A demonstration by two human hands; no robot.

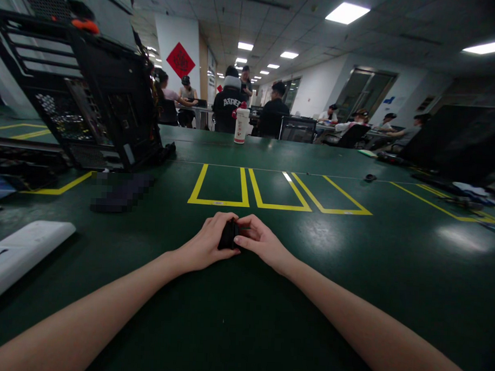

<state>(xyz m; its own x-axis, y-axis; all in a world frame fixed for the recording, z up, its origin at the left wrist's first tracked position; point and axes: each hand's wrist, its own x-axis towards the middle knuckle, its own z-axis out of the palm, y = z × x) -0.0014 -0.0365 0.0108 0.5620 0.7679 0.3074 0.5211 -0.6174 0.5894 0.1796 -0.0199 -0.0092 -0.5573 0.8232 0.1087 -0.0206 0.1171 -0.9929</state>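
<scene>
Between my two hands is a small black object [228, 235], low over the green table [243, 315]. Its exact kind I cannot make out. My left hand [207, 241] is closed round its left side, thumb below and fingers over the top. From the right, my right hand [265, 243] pinches the object's right edge with thumb and fingertips. The fingers hide much of the object. Just beyond the hands, yellow tape outlines [219, 203] mark the tabletop.
An open black computer case [92, 93] stands at the left. Nearer lie a dark blurred item [121, 194] and a white power strip-like block [26, 253]. A white bottle [241, 126] stands at the far edge. A small black ring [370, 178] lies right. Several people sit beyond.
</scene>
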